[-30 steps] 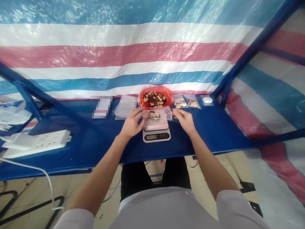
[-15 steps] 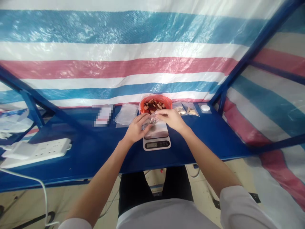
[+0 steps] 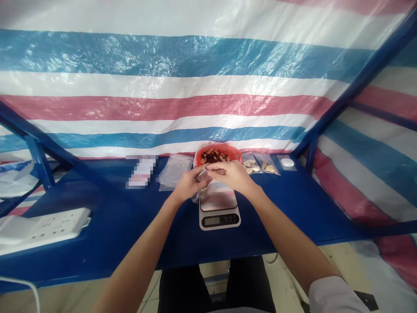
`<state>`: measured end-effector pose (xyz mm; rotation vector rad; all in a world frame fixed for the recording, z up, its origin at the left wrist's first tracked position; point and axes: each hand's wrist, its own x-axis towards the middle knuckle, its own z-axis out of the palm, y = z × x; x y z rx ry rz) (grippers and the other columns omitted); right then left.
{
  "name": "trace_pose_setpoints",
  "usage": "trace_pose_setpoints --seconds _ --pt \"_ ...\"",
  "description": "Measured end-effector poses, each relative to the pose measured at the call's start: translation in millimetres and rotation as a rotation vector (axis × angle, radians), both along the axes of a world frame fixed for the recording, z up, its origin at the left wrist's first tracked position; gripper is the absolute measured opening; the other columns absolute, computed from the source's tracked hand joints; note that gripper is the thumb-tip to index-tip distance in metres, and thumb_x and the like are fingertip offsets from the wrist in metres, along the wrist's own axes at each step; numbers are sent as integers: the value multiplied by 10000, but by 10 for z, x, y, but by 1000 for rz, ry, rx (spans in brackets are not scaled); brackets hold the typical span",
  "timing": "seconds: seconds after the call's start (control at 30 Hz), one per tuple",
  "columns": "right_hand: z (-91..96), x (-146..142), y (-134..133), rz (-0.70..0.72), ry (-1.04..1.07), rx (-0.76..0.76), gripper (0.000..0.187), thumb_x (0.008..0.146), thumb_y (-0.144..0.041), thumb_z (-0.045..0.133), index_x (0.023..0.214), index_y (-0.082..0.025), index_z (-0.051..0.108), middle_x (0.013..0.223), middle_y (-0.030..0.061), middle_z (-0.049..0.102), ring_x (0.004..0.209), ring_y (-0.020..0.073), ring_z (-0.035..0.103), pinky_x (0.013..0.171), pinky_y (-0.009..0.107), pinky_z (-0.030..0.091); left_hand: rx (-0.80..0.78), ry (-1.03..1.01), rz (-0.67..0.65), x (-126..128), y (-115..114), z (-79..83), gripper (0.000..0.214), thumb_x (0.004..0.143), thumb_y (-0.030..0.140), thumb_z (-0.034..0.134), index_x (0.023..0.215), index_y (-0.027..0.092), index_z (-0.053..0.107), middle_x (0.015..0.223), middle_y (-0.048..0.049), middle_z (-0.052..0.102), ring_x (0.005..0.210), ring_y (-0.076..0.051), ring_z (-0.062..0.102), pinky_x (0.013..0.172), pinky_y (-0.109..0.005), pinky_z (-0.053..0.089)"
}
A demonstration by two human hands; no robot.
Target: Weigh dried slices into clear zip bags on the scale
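Between my two hands is a clear plastic bag (image 3: 202,174), its lower part hanging by the left edge of the digital kitchen scale (image 3: 220,213). My left hand (image 3: 189,184) is closed around the bag's left side. With pinched fingers, my right hand (image 3: 232,174) grips the bag near its top, above the weighing plate. What lies inside the bag is mostly hidden by my fingers. Just behind my hands stands a red basket (image 3: 235,152) of brown and tan dried slices (image 3: 213,155). The scale's display digits are too small to read.
Flat clear bags (image 3: 176,170) lie left of the basket. To its right are two filled bags, one with pale slices (image 3: 251,165), and a round white object (image 3: 287,162). A white power strip (image 3: 61,224) lies at the left. Blue frame bars (image 3: 345,93) and striped sheeting enclose the table.
The bag has moved left, off the middle of the scale's plate, with both hands still on it. The whole view has shifted, so the table sits lower in the picture.
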<state>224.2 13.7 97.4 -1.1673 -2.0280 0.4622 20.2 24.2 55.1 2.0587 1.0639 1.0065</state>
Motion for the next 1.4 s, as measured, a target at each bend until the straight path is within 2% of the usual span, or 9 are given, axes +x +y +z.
trace_pose_setpoints --seconds 0.1,0.17,0.3,0.47,0.67,0.8,0.93,1.07,1.4 --pt "-73 187 125 -47 125 -69 176 885 -368 726 1019 -312 825 941 -1 821 841 240 781 798 358 617 -11 -69 42 -6 10 -54 467 879 506 681 1200 170 728 1086 -70 794 973 -261 743 925 -379 591" --pt "-121 319 248 -105 119 -71 200 892 -371 717 1048 -301 820 1007 10 822 894 250 783 861 370 614 -19 -100 70 -12 19 -64 443 885 499 686 1176 169 737 1128 -85 789 1039 -277 738 984 -402 572" --pt "-125 424 462 -207 -211 -125 247 934 -349 654 1125 -300 801 1079 17 816 985 248 764 933 359 573 -4 -110 119 -8 44 -18 342 891 437 689 1104 179 757 1115 -69 794 1065 -265 738 1026 -386 555" --pt "-61 235 605 -272 -684 -143 301 990 -332 541 1171 -282 775 1121 91 796 1042 280 739 892 356 541 73 -128 149 40 80 -13 309 867 351 700 1128 197 760 1143 -57 790 1038 -246 745 982 -358 581" --pt "-257 93 783 -332 -873 -102 390 1048 -300 377 1162 -205 738 1127 152 771 1017 287 735 840 358 526 58 -192 162 67 90 -106 390 869 334 703 1237 206 733 1184 -67 781 1015 -243 750 886 -339 617" --pt "-356 73 853 -341 -907 -125 408 1049 -283 350 1144 -198 737 1142 149 765 1034 286 728 817 356 523 54 -207 158 70 87 -118 396 868 324 715 1245 205 734 1180 -72 782 1006 -252 752 893 -364 621" --pt "-368 49 875 -365 -913 -147 401 1044 -287 360 1180 -216 731 1120 157 763 1032 289 729 809 365 523 29 -224 161 68 78 -119 434 864 321 720 1283 208 716 1189 -72 781 946 -239 759 827 -347 634" --pt "-354 40 855 -393 -888 -152 381 1039 -304 389 1166 -238 742 1061 154 770 1007 294 738 803 370 523 2 -257 167 64 67 -136 444 858 329 731 1284 202 714 1191 -80 780 985 -247 757 863 -355 629" --pt "-189 136 647 -472 -515 -244 333 1009 -480 522 1166 -313 765 1090 69 799 1046 283 733 875 377 544 -51 -274 179 72 48 -134 396 857 354 732 1216 188 736 1191 -92 777 1106 -276 734 964 -402 608"
